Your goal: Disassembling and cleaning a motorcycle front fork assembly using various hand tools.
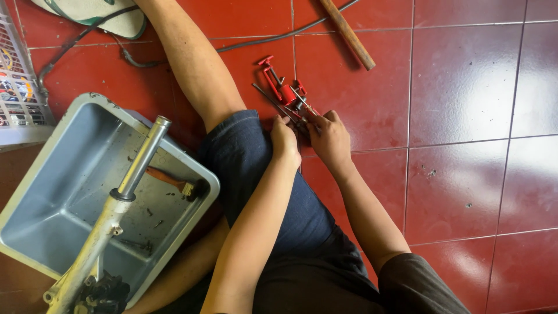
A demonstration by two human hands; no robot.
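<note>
I sit on a red tiled floor with my left leg stretched forward. Both hands reach past my knee to a small pile of red tools (283, 87) and thin metal rods lying on the tiles. My left hand (285, 141) rests on the near end of the pile with its fingers curled over the rods. My right hand (329, 136) pinches a thin rod or screwdriver shaft (303, 100) at the pile's near edge. What sits under the fingers is hidden.
A grey plastic tub (55, 174) stands at my left with a silver fork tube (116, 206) lying across it and a brush (174, 181) inside. A wooden handle (347, 34), a cable (256, 39), a sandal (96, 14) and a white basket (17, 87) lie beyond.
</note>
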